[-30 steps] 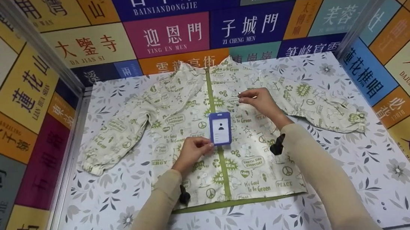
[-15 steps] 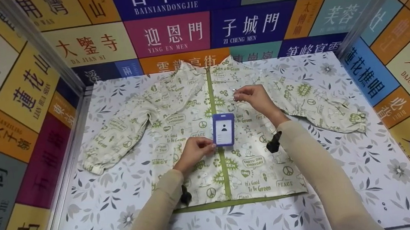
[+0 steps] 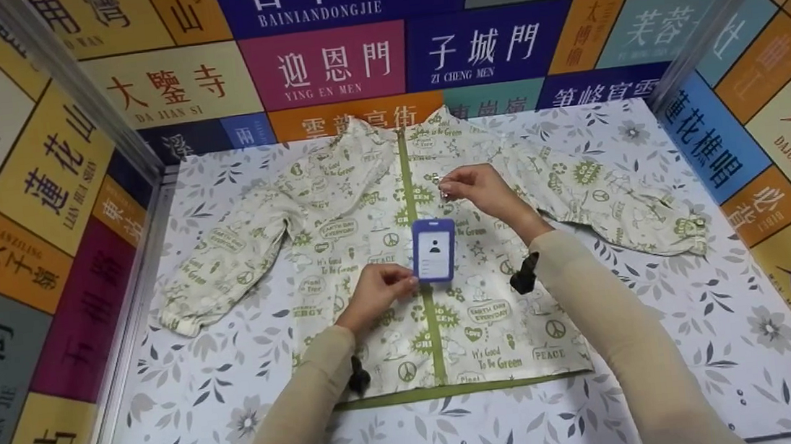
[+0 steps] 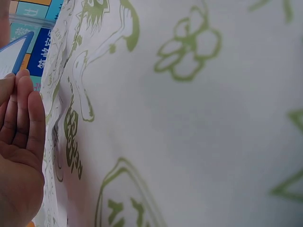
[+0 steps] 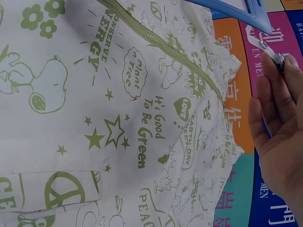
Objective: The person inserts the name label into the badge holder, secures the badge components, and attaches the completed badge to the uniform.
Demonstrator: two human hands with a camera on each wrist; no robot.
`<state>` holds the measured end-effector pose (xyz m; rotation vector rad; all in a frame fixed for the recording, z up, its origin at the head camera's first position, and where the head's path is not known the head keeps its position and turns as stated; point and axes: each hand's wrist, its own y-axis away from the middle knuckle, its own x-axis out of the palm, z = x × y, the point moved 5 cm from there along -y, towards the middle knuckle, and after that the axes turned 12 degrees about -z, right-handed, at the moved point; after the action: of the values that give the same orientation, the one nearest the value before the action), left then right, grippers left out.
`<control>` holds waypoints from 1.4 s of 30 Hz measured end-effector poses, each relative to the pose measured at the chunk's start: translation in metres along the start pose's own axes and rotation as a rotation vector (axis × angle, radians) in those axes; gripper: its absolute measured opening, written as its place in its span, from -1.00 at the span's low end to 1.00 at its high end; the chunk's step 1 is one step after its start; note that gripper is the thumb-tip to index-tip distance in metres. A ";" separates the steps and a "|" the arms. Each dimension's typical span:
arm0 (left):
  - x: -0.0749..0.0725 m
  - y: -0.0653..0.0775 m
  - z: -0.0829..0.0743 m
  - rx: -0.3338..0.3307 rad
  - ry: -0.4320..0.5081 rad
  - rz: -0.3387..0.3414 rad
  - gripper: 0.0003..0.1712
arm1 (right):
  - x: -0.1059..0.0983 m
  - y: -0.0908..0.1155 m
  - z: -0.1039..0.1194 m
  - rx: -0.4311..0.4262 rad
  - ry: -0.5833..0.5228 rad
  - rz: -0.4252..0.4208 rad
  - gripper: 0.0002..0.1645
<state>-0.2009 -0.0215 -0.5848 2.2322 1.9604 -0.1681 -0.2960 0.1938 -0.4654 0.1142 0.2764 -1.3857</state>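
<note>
My left hand pinches the lower left corner of a blue badge holder, which has a white card with a dark person icon and a slot at its top. Above and to the right of the holder, my right hand pinches a small metal badge clip between thumb and fingers. A short clear strap extends from the clip, apart from the holder in the head view. Beneath both hands a cream jacket with green print and a green zipper lies spread flat.
The jacket's left-side sleeve and right-side sleeve stretch out across a white table with a grey leaf pattern. Panels of coloured street-name signs enclose the back and both sides.
My right hand has moved left with the clip, nearer the holder's top. The holder has shifted slightly right and tilted a little, still in my left hand.
</note>
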 end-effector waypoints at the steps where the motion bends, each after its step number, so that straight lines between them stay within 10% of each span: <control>1: 0.000 0.000 0.000 -0.001 0.000 -0.002 -0.88 | 0.000 0.000 0.000 0.006 0.004 0.006 -0.72; 42: 0.000 -0.003 0.004 -0.006 0.036 -0.003 -0.85 | 0.017 0.005 0.009 0.093 -0.003 0.122 -0.66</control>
<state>-0.2040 -0.0223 -0.5888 2.2442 1.9799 -0.1228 -0.2869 0.1763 -0.4615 0.2029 0.1993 -1.2775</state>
